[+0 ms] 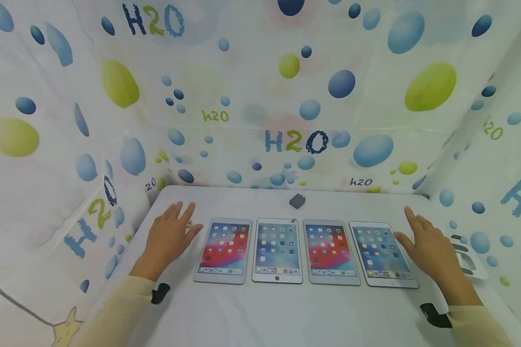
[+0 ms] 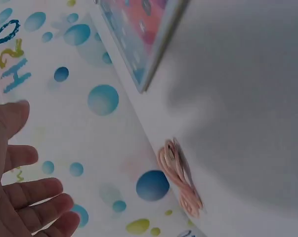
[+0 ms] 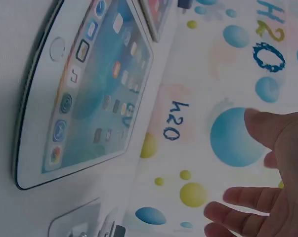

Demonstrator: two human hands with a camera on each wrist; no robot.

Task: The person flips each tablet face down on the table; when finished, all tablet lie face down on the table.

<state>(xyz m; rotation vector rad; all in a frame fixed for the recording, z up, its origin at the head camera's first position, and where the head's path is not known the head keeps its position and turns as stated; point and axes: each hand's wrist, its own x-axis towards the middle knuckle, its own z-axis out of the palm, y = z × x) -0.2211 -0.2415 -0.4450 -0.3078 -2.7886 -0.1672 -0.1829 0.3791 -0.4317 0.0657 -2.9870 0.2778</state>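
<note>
Several white-framed tablets lie side by side on the white table, screens lit with app icons. The leftmost tablet and the third tablet show a red and blue background; the second tablet and the rightmost tablet look bluish. My left hand hovers left of the row with fingers spread, holding nothing. A coiled pink cable lies near it, mostly hidden behind the hand in the head view. Beside the rightmost tablet, my right hand has its fingers extended and holds nothing.
A small dark block sits behind the tablets. At the right edge, partly behind the right hand, is a white slotted object. A curtain printed with bubbles and H2O surrounds the table on three sides.
</note>
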